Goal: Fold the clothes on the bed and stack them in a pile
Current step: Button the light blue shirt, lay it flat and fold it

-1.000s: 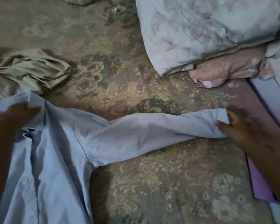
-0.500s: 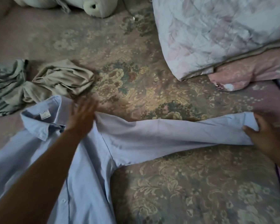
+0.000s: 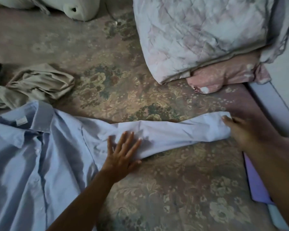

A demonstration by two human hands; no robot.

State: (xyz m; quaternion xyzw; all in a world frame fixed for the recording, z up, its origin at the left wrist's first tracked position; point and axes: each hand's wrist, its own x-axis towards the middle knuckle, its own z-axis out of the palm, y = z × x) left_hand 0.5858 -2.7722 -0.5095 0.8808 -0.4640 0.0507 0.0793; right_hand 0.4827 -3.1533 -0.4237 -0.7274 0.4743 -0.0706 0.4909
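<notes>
Shirt (image 3: 40, 155) on bed (image 3: 173, 189) — left hand (image 3: 122, 154), grip released, now moved from collar to press sleeve (image 3: 173, 130) flat; right hand (image 3: 245, 130) still pinches cuff (image 3: 223, 125) — ready for folding.

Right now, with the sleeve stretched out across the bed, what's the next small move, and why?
Probably fold the sleeve back over the shirt. The left hand presses flat near the shoulder as an anchor, the right hand holds the cuff, and the sleeve lies fairly straight.
</notes>
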